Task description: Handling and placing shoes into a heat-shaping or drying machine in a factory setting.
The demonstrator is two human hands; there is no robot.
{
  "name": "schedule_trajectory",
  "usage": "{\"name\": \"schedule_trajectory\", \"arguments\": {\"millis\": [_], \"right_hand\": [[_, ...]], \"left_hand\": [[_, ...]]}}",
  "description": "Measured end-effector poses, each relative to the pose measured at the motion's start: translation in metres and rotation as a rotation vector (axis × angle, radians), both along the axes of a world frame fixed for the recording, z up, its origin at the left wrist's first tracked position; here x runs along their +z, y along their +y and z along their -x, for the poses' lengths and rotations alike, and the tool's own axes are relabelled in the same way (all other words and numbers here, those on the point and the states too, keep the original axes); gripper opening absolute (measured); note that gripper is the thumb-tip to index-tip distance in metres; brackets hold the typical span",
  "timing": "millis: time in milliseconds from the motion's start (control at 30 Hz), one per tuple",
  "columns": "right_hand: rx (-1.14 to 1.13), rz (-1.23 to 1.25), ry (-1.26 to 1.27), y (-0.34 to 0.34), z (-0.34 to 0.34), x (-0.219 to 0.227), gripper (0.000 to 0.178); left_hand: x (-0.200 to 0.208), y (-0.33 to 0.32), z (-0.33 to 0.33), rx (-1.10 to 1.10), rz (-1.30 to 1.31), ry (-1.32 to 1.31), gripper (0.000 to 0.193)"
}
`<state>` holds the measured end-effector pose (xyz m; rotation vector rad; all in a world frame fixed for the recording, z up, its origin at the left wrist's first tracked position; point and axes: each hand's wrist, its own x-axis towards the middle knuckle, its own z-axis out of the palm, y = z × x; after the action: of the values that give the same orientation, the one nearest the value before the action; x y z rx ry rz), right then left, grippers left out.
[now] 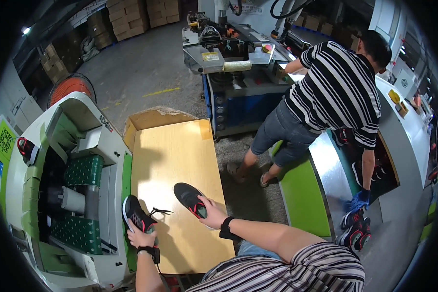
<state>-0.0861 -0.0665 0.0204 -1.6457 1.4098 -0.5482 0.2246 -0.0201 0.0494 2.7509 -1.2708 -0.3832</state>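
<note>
My left hand (141, 237) is closed round the heel of a black sneaker (137, 214) with a white sole and loose dark laces. That shoe is at the left edge of a pale wooden tabletop (180, 151), beside the green-edged machine. My right hand (213, 213) grips a second black sneaker (186, 196) with red trim by its heel end, above the middle of the tabletop. Its toe points away to the left. Both wrists carry black bands.
On the left stands a white machine (107, 170) with green dotted pads (78, 231); another shoe (27, 150) rests on it. At right a co-worker (333, 92) bends over, a blue-gloved hand (359, 200) at several sneakers (355, 233). An orange fan (72, 88) stands behind.
</note>
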Motion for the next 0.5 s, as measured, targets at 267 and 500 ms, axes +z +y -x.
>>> {"name": "schedule_trajectory", "arguments": {"millis": [267, 500], "right_hand": [[-0.020, 0.031, 0.044, 0.035, -0.015, -0.005, 0.096], [0.203, 0.034, 0.013, 0.101, -0.019, 0.016, 0.089]], "left_hand": [[0.018, 0.174, 0.022, 0.376, -0.021, 1.133, 0.077], [0.004, 0.168, -0.015, 0.156, 0.126, 1.029, 0.069]]}}
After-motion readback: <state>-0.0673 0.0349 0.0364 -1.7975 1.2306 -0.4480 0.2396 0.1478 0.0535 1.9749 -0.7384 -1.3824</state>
